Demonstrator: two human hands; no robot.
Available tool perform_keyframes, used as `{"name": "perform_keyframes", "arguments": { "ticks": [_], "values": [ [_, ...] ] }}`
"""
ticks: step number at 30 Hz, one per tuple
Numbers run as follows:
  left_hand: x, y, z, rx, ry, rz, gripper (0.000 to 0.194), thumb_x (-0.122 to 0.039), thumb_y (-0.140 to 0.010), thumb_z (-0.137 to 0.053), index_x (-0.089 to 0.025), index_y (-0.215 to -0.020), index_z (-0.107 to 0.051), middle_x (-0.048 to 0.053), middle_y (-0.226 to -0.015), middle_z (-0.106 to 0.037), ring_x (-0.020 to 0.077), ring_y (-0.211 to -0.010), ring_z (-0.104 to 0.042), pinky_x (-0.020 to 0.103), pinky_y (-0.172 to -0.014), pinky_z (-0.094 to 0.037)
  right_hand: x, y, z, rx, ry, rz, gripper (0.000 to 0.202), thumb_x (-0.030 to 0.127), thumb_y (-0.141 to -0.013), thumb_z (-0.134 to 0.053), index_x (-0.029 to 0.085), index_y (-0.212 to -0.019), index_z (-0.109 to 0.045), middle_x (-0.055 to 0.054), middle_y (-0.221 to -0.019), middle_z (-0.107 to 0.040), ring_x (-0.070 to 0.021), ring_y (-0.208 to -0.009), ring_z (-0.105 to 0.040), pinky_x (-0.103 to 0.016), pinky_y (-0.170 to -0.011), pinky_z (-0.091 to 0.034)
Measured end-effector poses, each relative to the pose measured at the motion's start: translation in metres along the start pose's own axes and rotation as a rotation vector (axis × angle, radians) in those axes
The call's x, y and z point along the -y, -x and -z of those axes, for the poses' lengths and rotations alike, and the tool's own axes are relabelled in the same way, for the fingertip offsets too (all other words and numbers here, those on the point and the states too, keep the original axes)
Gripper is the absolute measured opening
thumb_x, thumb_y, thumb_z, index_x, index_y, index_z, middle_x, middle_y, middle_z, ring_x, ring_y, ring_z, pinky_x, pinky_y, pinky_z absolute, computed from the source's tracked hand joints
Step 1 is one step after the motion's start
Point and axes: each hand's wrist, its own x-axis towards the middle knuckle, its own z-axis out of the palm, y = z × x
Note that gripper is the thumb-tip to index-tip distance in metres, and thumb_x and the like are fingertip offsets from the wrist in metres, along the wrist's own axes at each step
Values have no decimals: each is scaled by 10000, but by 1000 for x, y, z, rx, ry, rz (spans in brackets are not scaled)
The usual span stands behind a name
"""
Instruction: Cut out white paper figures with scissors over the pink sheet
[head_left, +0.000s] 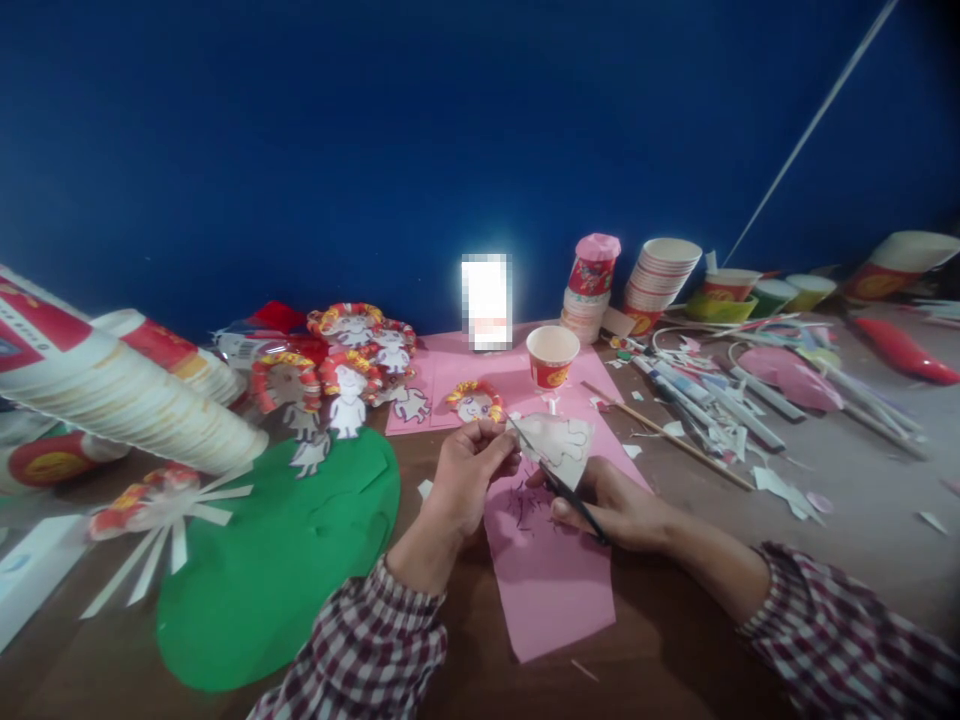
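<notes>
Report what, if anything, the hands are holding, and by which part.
The left hand pinches the drawn-on white paper near its left edge; the right hand holds the black scissors by the handles.

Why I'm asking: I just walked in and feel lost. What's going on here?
The person's left hand holds white paper with a drawn outline, and the right hand holds black scissors, with the blades at the paper. A pink sheet lies beneath them. A paper cup stands beyond the hands, and white cutout figures are to the left, beside a green sheet.
</notes>
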Motion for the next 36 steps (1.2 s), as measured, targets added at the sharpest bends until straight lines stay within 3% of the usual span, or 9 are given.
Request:
{"name": "perform_keyframes", "arguments": {
  "ticks": [15, 22, 27, 36],
  "values": [
    [4, 2, -3, -20, -22, -26, 239, -289, -606, -746, -137, -707, -591, -14, -606, -588, 78, -544, -555, 206, -562, -471, 1, -2, -2, -50, 104, 12, 339, 457, -737, -640, 122, -750, -597, 17, -588, -510, -89, -500, -446, -189, -455, -362],
    [6, 1, -2, -32, -4, -22, 216, -272, -640, -728, -133, -718, -582, -15, -610, -588, 75, -555, -563, 197, -567, -475, 2, -2, -1, -69, 91, 45, 310, 412, -753, -639, 104, -782, -629, 10, -628, -503, -87, -532, -420, -194, -486, -352],
    [4, 2, -3, -34, 46, 1, 209, -241, -638, -727, -135, -710, -561, -24, -602, -586, 68, -551, -565, 189, -573, -473, 2, -2, -2, -94, 25, 68, 354, 401, -740, -658, 112, -943, -641, 2, -682, -551, -96, -561, -439, -197, -507, -356],
    [1, 4, -7, -55, 112, 34, 215, -202, -634, -720, -138, -707, -528, -29, -595, -573, 63, -541, -562, 180, -565, -465, 5, -3, -3, -103, 15, 82, 312, 400, -765, -636, 108, -877, -651, 7, -654, -508, -94, -562, -400, -200, -490, -316]
  ]
}}
